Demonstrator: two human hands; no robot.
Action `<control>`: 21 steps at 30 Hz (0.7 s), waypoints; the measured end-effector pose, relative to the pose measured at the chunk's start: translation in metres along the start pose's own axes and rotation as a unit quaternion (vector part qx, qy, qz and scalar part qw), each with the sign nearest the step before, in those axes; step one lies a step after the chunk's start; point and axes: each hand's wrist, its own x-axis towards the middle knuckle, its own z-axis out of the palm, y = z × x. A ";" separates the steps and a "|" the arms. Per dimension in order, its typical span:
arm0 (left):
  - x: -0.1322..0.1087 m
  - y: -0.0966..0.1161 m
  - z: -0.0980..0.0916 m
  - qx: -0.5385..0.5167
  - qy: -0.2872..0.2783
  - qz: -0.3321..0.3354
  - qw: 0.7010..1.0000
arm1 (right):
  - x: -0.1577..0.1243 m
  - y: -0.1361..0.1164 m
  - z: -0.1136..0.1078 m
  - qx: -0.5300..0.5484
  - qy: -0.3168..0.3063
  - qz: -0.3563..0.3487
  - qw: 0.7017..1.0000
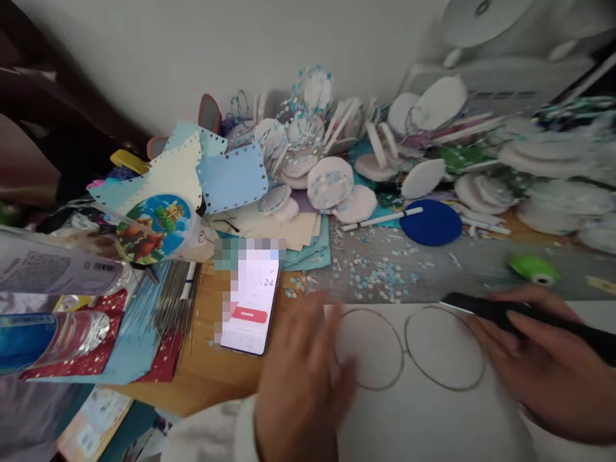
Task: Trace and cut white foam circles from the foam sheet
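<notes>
A white sheet or board [409, 417] lies in front of me, marked with two brown circle outlines [368, 350] side by side. My right hand [539, 366] grips a black craft knife [510, 313], its blade pointing left over the top edge of the sheet near the right circle. My left hand [308, 366] is at the sheet's left edge, beside the left circle. Its fingers are blurred but stretched out and apart, with nothing visible in them. Just left of that hand lies a lit phone [253, 301], part of its screen pixelated.
White foam discs [330, 179] pile along the wall, some with blue specks. A blue disc [430, 222], a green object [534, 268] and scattered confetti [373, 276] lie beyond the sheet. Thin metal sticks [173, 301], coloured paper [233, 176] and bottles [52, 340] are at left.
</notes>
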 end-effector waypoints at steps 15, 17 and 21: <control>0.033 -0.073 -0.002 0.182 0.085 -0.219 0.955 | 0.000 -0.002 0.018 0.088 -0.115 -0.063 0.987; 0.035 -0.074 -0.005 0.165 0.081 -0.221 0.958 | 0.000 -0.002 0.018 0.089 -0.116 -0.066 0.987; 0.035 -0.073 -0.011 0.157 0.071 -0.197 0.965 | 0.002 -0.001 0.017 0.088 -0.120 -0.074 0.986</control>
